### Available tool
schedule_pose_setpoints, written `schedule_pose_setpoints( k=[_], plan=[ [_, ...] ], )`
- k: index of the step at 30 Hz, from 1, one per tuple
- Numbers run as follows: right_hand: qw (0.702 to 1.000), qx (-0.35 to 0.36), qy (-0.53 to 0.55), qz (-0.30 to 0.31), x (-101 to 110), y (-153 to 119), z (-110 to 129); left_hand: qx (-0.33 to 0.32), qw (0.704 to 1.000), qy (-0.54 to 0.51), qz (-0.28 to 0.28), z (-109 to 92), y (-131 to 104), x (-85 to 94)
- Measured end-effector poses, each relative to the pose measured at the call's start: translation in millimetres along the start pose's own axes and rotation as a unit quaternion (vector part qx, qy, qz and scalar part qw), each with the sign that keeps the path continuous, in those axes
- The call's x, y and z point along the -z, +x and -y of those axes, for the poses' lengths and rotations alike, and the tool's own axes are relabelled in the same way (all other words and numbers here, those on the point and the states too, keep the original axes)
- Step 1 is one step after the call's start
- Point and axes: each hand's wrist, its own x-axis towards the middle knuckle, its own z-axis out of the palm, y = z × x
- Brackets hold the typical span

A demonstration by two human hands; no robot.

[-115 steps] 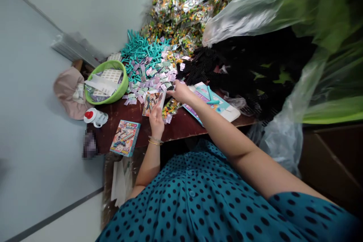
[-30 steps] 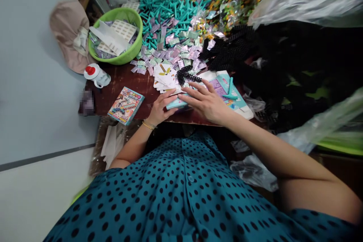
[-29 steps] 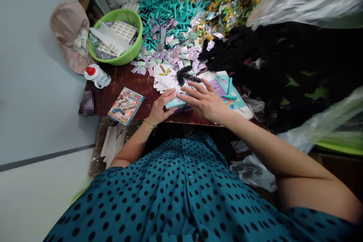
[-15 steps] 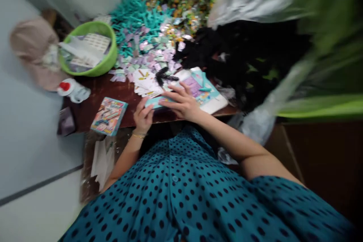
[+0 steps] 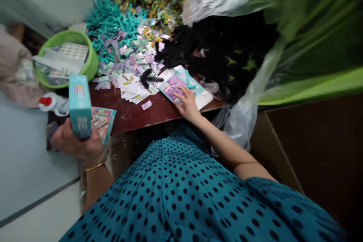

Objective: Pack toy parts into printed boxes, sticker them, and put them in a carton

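My left hand (image 5: 81,141) grips a teal box (image 5: 80,102), raised at the left with its narrow side facing me. Behind it, another box with a colourful front (image 5: 103,119) lies on the table corner. My right hand (image 5: 187,104) rests with fingers spread on a purple and teal printed piece (image 5: 172,87), which lies on a white stack (image 5: 202,100). A small teal item (image 5: 191,86) sits just beyond those fingers. Left of them are black dotted strips (image 5: 149,79) on fanned white cards (image 5: 132,89).
A green basket (image 5: 93,62) with sheets stands at the back left, near a white bottle with a red cap (image 5: 53,103). Teal pieces (image 5: 113,20), small packets (image 5: 136,58) and black pieces (image 5: 198,41) are heaped behind. Clear plastic (image 5: 241,121) hangs over the right edge.
The left hand has moved left and up with the teal box, away from the right hand. My right hand now lies on the printed piece. The whole view has shifted.
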Motion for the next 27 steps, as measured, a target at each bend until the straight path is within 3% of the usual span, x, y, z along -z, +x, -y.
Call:
schedule_pose_setpoints(
  k=[1, 3, 5, 7, 12, 18, 22, 24, 27],
  plan=[
    [1.000, -0.005, -0.008, 0.002, -5, -7, -10, -0.018, 0.997, 0.079, -0.007, 1, 5, 12.1],
    [1.000, -0.002, -0.022, 0.000, -14, -18, -24, -0.036, 0.969, 0.241, 0.033, 5, 5, 18.4],
    [0.999, 0.007, -0.035, 0.001, -19, -25, -29, -0.013, 0.938, 0.305, 0.161, 13, -4, 7.2],
    [0.999, 0.015, -0.045, 0.007, -22, -28, -28, 0.001, 0.921, 0.331, 0.206, 27, -17, -8.0],
    [0.997, 0.021, -0.068, 0.028, -25, -28, -22, -0.023, 0.924, 0.325, 0.202, 59, -30, -19.5],
    [0.991, -0.010, -0.128, 0.044, -23, -13, -26, 0.034, 0.930, 0.329, 0.159, 78, 3, -28.0],
    [0.984, -0.044, -0.166, 0.042, -12, 10, -37, 0.066, 0.939, 0.321, 0.104, 64, 22, -44.6],
    [0.979, -0.068, -0.187, 0.040, -4, 24, -46, 0.029, 0.957, 0.272, 0.094, 44, 15, -59.3],
    [0.966, -0.125, -0.219, 0.059, 5, 40, -62, -0.096, 0.973, 0.098, 0.184, 4, -18, -95.8]
  ],
)
